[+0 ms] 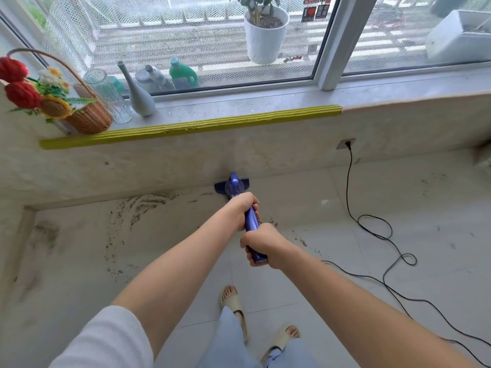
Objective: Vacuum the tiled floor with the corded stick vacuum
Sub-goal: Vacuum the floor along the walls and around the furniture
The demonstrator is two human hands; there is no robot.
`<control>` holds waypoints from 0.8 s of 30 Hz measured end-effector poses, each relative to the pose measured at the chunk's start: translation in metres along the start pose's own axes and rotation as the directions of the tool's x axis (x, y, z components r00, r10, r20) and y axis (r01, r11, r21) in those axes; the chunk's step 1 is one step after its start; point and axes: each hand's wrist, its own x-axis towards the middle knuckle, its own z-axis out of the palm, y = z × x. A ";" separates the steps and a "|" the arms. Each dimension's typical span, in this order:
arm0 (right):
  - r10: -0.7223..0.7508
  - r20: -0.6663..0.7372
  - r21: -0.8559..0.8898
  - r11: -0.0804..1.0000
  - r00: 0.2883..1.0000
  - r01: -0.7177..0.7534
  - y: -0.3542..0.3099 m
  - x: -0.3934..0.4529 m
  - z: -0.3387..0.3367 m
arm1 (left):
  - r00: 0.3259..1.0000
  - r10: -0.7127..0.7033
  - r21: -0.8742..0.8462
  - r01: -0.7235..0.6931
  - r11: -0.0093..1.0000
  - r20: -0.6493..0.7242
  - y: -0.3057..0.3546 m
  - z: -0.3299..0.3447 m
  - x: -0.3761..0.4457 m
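The blue vacuum (240,193) stood on the tiled floor (332,261), its head (220,185) against the foot of the low wall (159,166) under the window. Both hands grasped its handle: the left hand (243,208) clenched round it higher up the shaft, the right hand (261,244) wrapped round the near end, the two hands close together. No brand or lettering could be read on the vacuum.

The black cord (372,229) ran from near the right hand across the floor in loose loops and up to a plug in the wall socket (345,144). Dark dirt (140,208) lay smeared and scattered on the floor to the left of the head and in specks beside the handle. Two feet in pale slides (233,305) stood on the tiles below the arms.

Above the wall, a yellow-green ribbed strip (191,126) ran along the edge of the sill (239,107). At the sill's left end stood a wicker basket (89,119) with red and yellow flowers, a clear ribbed glass vase (109,96) just beside it, and a grey narrow-necked vase (139,98) next to that.

Behind the glass, bottles (183,74), one of them green, and a white pot (265,35) holding a plant stood before white mesh. On the pane near the frame were red stickers (316,7); "China" and, lower, "CHINA" were legible, the rest too small to read.
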 end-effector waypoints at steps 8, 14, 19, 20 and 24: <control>-0.010 0.087 0.017 1.000 0.996 0.009 -0.009 -0.009 -0.007 | 0.998 -0.002 -0.091 0.008 0.996 0.060 0.004 -0.003 -0.002; -0.005 0.060 0.011 1.000 0.998 0.004 -0.023 0.011 -0.009 | 0.997 0.020 -0.125 -0.011 0.992 0.076 0.021 0.001 0.010; -0.031 0.021 -0.019 0.999 0.999 0.032 -0.034 0.016 -0.021 | 0.994 0.016 -0.160 0.002 0.987 0.110 0.035 0.009 0.012; -0.028 0.002 -0.014 1.000 1.000 0.028 -0.036 0.016 -0.023 | 0.994 0.010 -0.155 0.008 0.988 0.111 0.039 0.011 0.012; -0.049 -0.072 -0.019 0.999 0.996 0.048 -0.039 0.014 -0.028 | 0.991 -0.023 -0.094 0.036 0.995 0.134 0.048 0.018 0.009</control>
